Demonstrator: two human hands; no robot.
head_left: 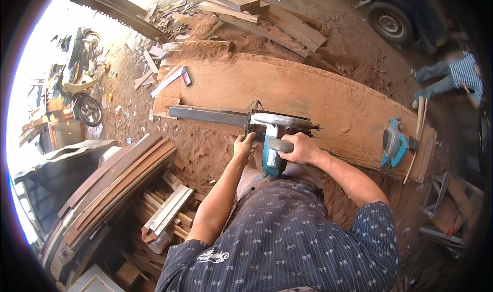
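My right hand point(301, 147) is wrapped around the rear handle of a teal and silver circular saw point(280, 119). The saw rests on a long dark timber point(208, 116), which runs left from it along the near side of a sawdust-covered workbench board point(236, 84). My left hand point(243, 147) is closed at the front edge of the saw's base plate, thumb on top; its fingertips underneath are partly hidden, as is the blade. A try square point(172, 81) with a white blade lies at the board's far left. On its right end sits a teal power planer point(394, 144).
Thin wooden strips point(417, 138) lie beside the planer. Beyond the board is a pile of offcuts point(257, 17) and sawdust. Stacked planks point(120, 176) stand at my left. A motorcycle point(79, 81) is at far left, a vehicle wheel point(390, 22) at far right, near another person point(452, 76).
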